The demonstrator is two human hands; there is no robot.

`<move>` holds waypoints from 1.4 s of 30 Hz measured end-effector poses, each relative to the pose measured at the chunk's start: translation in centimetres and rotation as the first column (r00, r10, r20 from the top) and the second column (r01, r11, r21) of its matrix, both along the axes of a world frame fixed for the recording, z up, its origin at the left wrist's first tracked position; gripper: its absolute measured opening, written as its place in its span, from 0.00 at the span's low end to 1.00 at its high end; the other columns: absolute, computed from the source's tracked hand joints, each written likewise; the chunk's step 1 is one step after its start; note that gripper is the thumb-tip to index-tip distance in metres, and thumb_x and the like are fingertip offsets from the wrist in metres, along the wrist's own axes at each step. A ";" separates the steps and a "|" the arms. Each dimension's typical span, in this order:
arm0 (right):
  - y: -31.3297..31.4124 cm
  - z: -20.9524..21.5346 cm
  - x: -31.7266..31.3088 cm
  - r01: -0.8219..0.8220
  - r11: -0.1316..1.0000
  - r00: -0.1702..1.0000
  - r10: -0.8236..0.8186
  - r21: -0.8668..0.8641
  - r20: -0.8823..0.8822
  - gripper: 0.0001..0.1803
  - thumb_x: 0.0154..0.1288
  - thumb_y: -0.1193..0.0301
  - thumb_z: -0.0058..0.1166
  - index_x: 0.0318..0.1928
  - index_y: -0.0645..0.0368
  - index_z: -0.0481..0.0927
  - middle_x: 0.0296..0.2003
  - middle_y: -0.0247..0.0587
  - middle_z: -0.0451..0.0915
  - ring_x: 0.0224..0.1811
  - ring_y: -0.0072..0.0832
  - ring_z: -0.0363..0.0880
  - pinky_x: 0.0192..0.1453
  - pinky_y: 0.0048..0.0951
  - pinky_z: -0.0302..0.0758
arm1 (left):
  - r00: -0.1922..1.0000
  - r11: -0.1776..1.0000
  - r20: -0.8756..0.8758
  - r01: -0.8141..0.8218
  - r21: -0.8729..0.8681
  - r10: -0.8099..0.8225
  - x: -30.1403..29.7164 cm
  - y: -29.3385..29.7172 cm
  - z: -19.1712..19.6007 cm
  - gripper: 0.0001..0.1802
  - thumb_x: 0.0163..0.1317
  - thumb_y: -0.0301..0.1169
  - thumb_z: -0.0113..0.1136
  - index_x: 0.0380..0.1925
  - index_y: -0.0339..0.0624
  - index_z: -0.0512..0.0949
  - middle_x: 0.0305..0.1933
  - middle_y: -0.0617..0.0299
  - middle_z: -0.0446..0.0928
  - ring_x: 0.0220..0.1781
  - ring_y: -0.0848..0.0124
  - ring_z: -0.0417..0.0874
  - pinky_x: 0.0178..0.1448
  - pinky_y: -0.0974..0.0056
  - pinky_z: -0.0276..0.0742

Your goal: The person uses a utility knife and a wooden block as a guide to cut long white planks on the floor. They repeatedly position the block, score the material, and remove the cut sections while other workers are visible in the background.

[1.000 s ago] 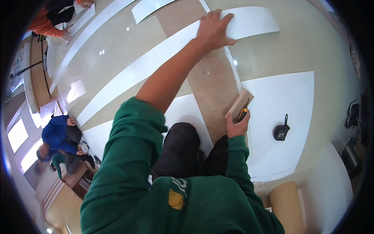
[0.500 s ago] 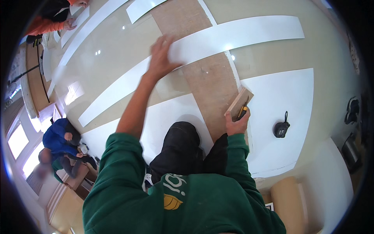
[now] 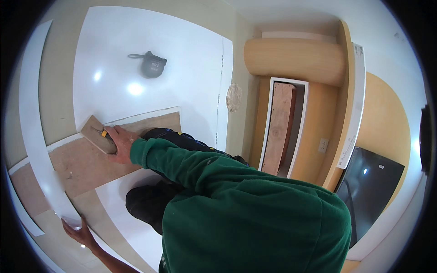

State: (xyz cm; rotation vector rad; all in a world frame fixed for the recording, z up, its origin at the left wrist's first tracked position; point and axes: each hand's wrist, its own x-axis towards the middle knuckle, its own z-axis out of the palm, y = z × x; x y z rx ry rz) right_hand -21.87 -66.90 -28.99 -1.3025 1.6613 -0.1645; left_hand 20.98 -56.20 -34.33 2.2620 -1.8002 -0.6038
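My right hand [image 3: 117,144], in a green sleeve, presses a flat wooden block [image 3: 94,133] onto the floor together with a small yellow and black tool [image 3: 104,133]. The block lies at the edge of a bare brown strip of floor [image 3: 77,166] between white panels. My left hand [image 3: 78,231], forearm bare, reaches out at the lower left and holds the near end of a long curved white strip [image 3: 34,136] that runs up along the left side. My dark trousered knees [image 3: 150,200] are folded on a white panel [image 3: 114,195].
A dark tape measure [image 3: 152,65] with a loop lies on the large white floor panel [image 3: 182,68]. To the right stand a rounded wooden cabinet [image 3: 296,61], a white-framed niche [image 3: 282,127], a wall socket [image 3: 323,145] and a dark screen [image 3: 371,186]. A rough plaster patch [image 3: 233,97] marks the wall's foot.
The view has swung round to the right, so the room's cabinet side now shows. My left arm has drawn back from the far strip to its near end. My right hand stays on the block.
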 end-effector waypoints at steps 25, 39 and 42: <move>-3.7 -3.4 20.8 -0.461 0.686 0.856 0.510 -0.563 -0.078 0.37 0.48 0.55 0.70 0.55 0.63 0.73 0.48 0.51 0.78 0.51 0.50 0.74 0.55 0.49 0.74 | 0.888 0.875 -0.248 -0.439 -0.203 0.387 -5.6 -4.5 1.0 0.41 0.46 0.35 0.78 0.62 0.40 0.72 0.70 0.44 0.65 0.72 0.48 0.64 0.73 0.54 0.64; -1.2 -5.8 21.3 -0.459 0.760 0.879 0.464 -0.460 -0.111 0.41 0.48 0.57 0.74 0.59 0.63 0.70 0.49 0.53 0.73 0.51 0.50 0.75 0.53 0.46 0.76 | 0.586 0.694 -0.562 -0.720 -0.031 0.583 -7.1 -6.4 1.3 0.34 0.64 0.32 0.65 0.69 0.41 0.64 0.66 0.49 0.69 0.59 0.60 0.76 0.60 0.58 0.76; -1.2 -5.7 20.9 -0.483 0.764 0.867 0.484 -0.427 -0.115 0.41 0.48 0.57 0.74 0.58 0.63 0.71 0.48 0.53 0.73 0.50 0.50 0.76 0.51 0.45 0.77 | 0.653 0.745 -0.485 -0.667 -0.003 0.582 -6.3 -6.9 0.9 0.33 0.65 0.31 0.63 0.69 0.42 0.64 0.66 0.48 0.68 0.55 0.62 0.77 0.56 0.60 0.77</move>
